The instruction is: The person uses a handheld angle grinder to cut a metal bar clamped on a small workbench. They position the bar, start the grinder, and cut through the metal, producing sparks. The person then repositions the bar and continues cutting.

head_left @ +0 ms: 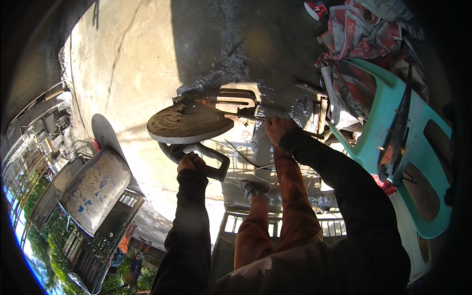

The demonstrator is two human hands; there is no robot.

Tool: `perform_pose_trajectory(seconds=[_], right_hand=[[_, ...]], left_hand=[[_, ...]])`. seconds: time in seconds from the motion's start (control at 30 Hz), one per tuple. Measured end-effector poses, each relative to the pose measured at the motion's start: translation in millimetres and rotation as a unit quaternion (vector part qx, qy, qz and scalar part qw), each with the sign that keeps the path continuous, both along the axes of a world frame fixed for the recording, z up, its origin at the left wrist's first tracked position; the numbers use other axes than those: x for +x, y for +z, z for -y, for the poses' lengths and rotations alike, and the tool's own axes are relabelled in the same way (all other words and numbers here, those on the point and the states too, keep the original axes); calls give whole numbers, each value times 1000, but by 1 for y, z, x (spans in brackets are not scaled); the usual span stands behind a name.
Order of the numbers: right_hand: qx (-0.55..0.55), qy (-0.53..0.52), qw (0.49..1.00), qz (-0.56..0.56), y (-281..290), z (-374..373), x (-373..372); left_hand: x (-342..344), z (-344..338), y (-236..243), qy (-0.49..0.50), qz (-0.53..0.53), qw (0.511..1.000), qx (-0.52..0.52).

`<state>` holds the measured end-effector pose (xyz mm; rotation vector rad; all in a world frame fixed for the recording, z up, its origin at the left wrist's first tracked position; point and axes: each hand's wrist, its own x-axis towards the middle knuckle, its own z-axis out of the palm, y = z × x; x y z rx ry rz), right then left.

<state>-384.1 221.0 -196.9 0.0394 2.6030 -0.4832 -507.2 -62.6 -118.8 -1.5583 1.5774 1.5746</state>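
A dusty cut-off saw (189, 125) with a round, cement-coloured guard stands on the floor in front of me. My left hand (191, 162) is wrapped round its black loop handle (216, 169), on the near side of the guard. Small orange sparks (202, 101) show just beyond the guard's far edge, by the slotted metal base (236, 96). My right hand (278, 129) is closed round a thin metal bar (253, 117) that points toward the saw. The guard hides the cutting edge and the spot where bar and blade would meet.
A turquoise plastic chair (368, 142) lies at the right, with a dark tool with orange parts (391, 155) on it. Crumpled printed sacks (359, 34) lie behind it. A cable (241, 156) runs near my feet. A worn, paint-chipped seat (98, 189) stands at the left.
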Motion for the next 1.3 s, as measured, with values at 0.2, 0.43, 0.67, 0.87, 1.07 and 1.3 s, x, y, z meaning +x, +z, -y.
perform_pose_trajectory(seconds=[0.2, 0.43, 0.67, 0.87, 1.07, 1.3], right_hand=[[1, 6, 1000, 19, 3, -4, 4], [-4, -9, 1000, -13, 7, -9, 11], [3, 7, 1000, -8, 1, -6, 5], [16, 14, 1000, -12, -2, -3, 7], [-6, -4, 1000, -25, 6, -12, 14], [8, 22, 1000, -8, 7, -8, 5]], left_hand=[[-1, -4, 2, 15, 1, 1000, -7], [-2, -8, 5, -1, 8, 1000, -19], [-2, 0, -1, 14, 11, 1000, -10], [-1, 6, -4, 0, 21, 1000, -3], [-1, 1, -3, 17, 15, 999, -25], [0, -6, 3, 3, 3, 1000, -25]])
